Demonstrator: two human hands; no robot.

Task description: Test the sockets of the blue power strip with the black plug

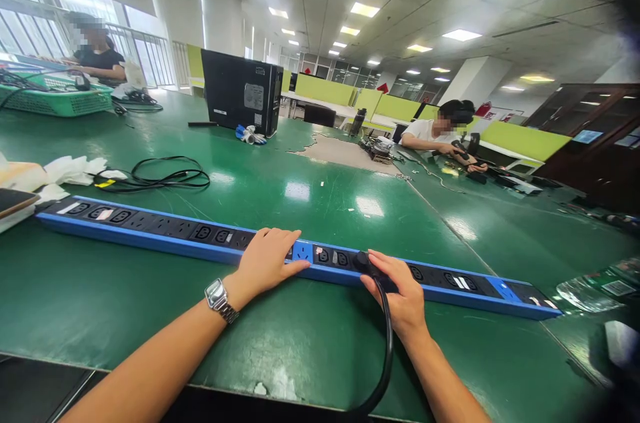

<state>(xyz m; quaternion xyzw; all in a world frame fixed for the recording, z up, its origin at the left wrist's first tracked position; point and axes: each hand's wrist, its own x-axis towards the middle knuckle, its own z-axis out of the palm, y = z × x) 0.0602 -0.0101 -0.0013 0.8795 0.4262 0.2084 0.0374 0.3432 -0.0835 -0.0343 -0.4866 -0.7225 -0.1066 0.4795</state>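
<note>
A long blue power strip point(170, 248) with black socket panels lies across the green table. My left hand point(267, 256), with a watch on the wrist, grips the strip near its middle, fingers over the top and thumb along the near side. Right of it, my right hand point(400, 289) is closed around a black plug point(365, 261) at one of the strip's sockets. How far the plug sits in the socket is hidden by my fingers. Its thick black cord point(389, 349) curves down past the table's front edge.
A black computer case point(237, 89) stands at the back, blue-and-white gloves point(250, 136) beside it. A coiled black cable point(170, 173) and green basket point(60, 99) lie left. A plastic bottle point(595, 293) is by the strip's right end. Two people sit farther off.
</note>
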